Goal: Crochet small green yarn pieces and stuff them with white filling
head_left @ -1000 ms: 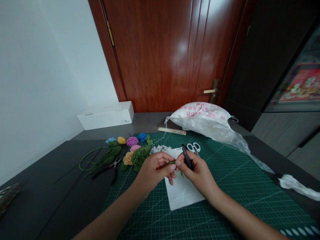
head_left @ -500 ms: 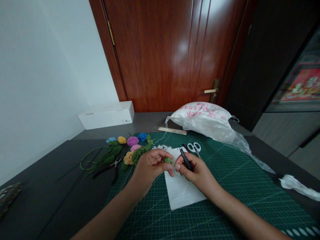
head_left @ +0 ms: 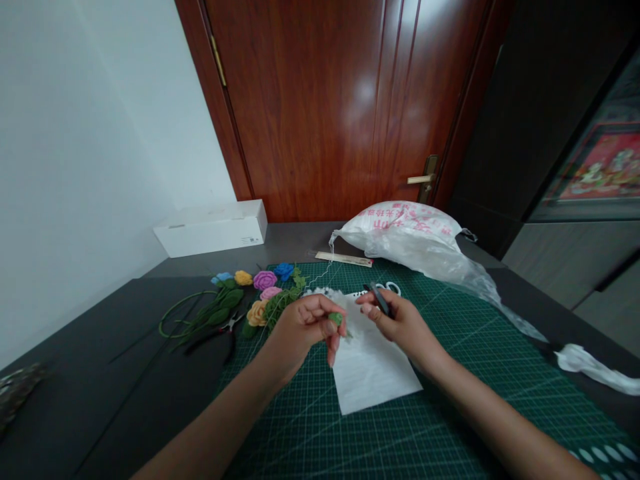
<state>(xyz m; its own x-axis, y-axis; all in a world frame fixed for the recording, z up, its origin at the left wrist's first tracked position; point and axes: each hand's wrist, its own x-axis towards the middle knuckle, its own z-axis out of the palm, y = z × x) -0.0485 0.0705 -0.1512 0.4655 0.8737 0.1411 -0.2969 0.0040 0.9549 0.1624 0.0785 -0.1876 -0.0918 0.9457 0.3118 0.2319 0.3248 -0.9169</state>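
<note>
Main risk: a small green crocheted piece, held only at the fingertips of the left hand, thumb and fingers pinching it above a white paper sheet; a loosened pinch could drop it. Right hand just beside it, fingers curled around a slim black tool, perhaps tweezers, though partly hidden; a careless tip could snag the yarn. Both forearms angled inward over a green cutting mat, crocheted flowers off to the left.
</note>
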